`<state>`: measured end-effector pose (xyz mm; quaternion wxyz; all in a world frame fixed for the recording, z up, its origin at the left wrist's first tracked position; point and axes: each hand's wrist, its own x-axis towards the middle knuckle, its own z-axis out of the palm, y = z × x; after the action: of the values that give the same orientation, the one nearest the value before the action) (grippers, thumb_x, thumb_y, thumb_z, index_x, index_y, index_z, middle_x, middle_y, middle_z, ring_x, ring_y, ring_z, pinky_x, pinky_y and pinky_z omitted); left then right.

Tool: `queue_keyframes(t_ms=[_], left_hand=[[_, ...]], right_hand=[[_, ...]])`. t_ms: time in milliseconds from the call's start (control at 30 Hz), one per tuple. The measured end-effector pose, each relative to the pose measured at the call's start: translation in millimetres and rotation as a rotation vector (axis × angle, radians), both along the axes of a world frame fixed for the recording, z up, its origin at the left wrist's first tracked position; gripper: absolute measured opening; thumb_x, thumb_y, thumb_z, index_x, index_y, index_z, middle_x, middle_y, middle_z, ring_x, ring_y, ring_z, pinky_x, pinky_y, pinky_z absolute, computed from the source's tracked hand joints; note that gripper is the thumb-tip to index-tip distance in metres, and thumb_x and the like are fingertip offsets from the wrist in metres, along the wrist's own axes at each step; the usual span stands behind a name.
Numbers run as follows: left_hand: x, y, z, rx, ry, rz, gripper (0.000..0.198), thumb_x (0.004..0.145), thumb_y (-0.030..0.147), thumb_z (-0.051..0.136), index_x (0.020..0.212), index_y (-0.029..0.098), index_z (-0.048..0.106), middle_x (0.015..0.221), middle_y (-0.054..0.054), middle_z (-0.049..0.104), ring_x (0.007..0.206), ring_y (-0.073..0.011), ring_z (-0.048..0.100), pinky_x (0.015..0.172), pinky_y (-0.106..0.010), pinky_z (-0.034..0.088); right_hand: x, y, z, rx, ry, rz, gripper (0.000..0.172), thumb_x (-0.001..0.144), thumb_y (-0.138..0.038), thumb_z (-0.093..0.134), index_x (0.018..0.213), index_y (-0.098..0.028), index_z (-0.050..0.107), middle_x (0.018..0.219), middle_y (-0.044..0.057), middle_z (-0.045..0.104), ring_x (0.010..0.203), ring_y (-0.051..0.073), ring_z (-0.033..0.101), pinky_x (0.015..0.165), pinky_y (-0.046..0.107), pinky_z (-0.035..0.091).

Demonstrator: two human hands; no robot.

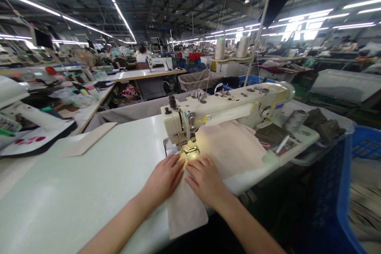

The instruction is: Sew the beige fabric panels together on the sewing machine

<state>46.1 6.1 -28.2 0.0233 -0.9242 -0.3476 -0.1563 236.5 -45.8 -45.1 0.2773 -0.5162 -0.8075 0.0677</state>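
Observation:
A cream sewing machine (pixel 226 105) stands on the pale tabletop (pixel 119 174), its lit needle area just beyond my fingertips. Beige fabric (pixel 187 212) runs from the presser foot toward me and hangs over the front edge. My left hand (pixel 166 176) lies flat on the left side of this fabric, close to the foot. On its right side rests my right hand (pixel 205 178), fingers spread and palm down. More beige fabric (pixel 232 147) is spread under the machine arm. The needle tip is too small to make out.
A flat beige piece (pixel 89 141) lies on the table at the left. Blue crates (pixel 342 190) stand at the right. Thread cones (pixel 220 49) sit on a stand behind the machine. A grey thread spool (pixel 294 120) lies at the table's right end.

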Motion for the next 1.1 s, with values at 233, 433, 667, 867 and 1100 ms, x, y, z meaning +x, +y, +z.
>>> queue_keyframes(t_ms=[233, 433, 667, 867, 1100], left_hand=[[2, -37, -5.8, -0.018, -0.010, -0.043, 0.028, 0.096, 0.018, 0.050, 0.121, 0.020, 0.063, 0.119, -0.012, 0.069, 0.109, -0.0267, 0.065, 0.090, -0.040, 0.061], [-1, -14, 0.8, 0.000, 0.012, -0.036, 0.024, 0.099, 0.021, 0.047, 0.109, 0.017, 0.068, 0.114, -0.013, 0.071, 0.107, -0.0270, 0.067, 0.092, -0.042, 0.061], [-7, 4, 3.8, -0.010, 0.029, -0.023, 0.028, 0.098, 0.021, 0.048, 0.113, 0.013, 0.070, 0.124, -0.016, 0.070, 0.113, -0.0285, 0.067, 0.097, -0.042, 0.059], [-9, 7, 0.9, 0.001, 0.016, -0.025, 0.030, 0.098, 0.020, 0.047, 0.118, 0.014, 0.068, 0.128, -0.015, 0.069, 0.118, -0.0273, 0.065, 0.101, -0.041, 0.057], [6, -24, 10.1, -0.014, 0.193, 0.171, 0.034, 0.096, 0.016, 0.051, 0.126, 0.013, 0.065, 0.139, -0.018, 0.061, 0.130, -0.0335, 0.057, 0.106, -0.052, 0.051]], right_hand=[[5, -9, -1.5, 0.025, -0.007, 0.036, 0.010, 0.097, -0.024, 0.066, 0.106, -0.022, 0.067, 0.109, 0.002, 0.071, 0.113, 0.022, 0.057, 0.117, 0.049, 0.026], [-1, 11, 3.6, 0.010, -0.003, 0.017, 0.007, 0.097, -0.026, 0.066, 0.103, -0.022, 0.069, 0.110, 0.004, 0.071, 0.113, 0.024, 0.057, 0.115, 0.050, 0.029], [-5, 25, 8.8, -0.003, -0.038, 0.016, 0.008, 0.099, -0.025, 0.063, 0.104, -0.021, 0.068, 0.111, 0.004, 0.071, 0.113, 0.024, 0.056, 0.114, 0.052, 0.029], [-7, 22, 3.1, 0.003, -0.040, 0.002, 0.014, 0.100, -0.025, 0.061, 0.112, -0.022, 0.066, 0.115, 0.004, 0.070, 0.116, 0.025, 0.056, 0.115, 0.053, 0.029], [6, 18, 0.8, 0.048, 0.042, 0.035, 0.016, 0.100, -0.016, 0.057, 0.109, -0.023, 0.067, 0.115, 0.004, 0.070, 0.111, 0.024, 0.058, 0.108, 0.049, 0.037]])
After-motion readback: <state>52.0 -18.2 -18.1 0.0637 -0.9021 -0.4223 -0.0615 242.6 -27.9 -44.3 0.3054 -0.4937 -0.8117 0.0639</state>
